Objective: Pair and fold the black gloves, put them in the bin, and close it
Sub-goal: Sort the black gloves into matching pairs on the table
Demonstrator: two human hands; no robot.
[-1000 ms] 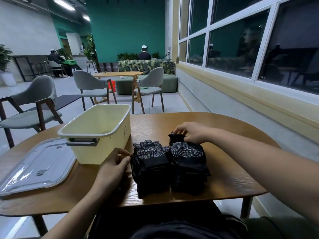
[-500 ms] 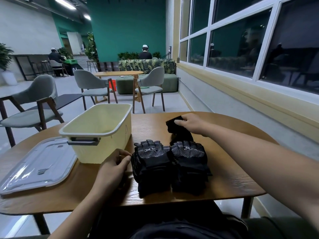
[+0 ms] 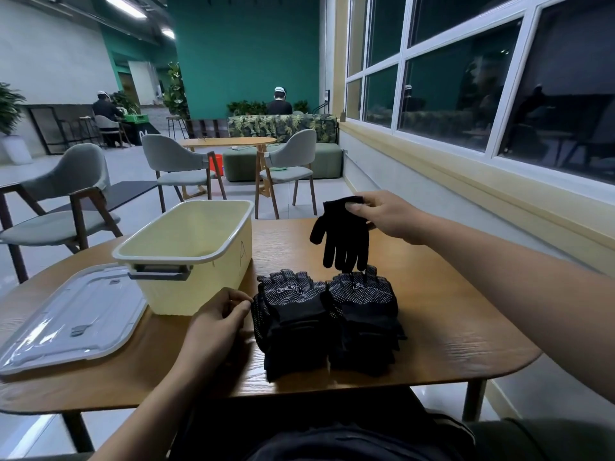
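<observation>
Wooden table (image 3: 449, 311), bin (image 3: 199, 287), lid (image 3: 76, 321) lower left, right hand (image 3: 386, 214) pinching glove (image 3: 342, 237) above stacks (image 3: 326, 314), left hand (image 3: 216, 324) curled, grip unclear, chairs (image 3: 179, 161), windows (image 3: 466, 81) upper right

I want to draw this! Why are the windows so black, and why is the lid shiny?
Head view: the windows are dark outside and mirror the room; the clear lid catches white glare, likely from a ceiling light; the hanging glove looks sharp, not blurry.
</observation>
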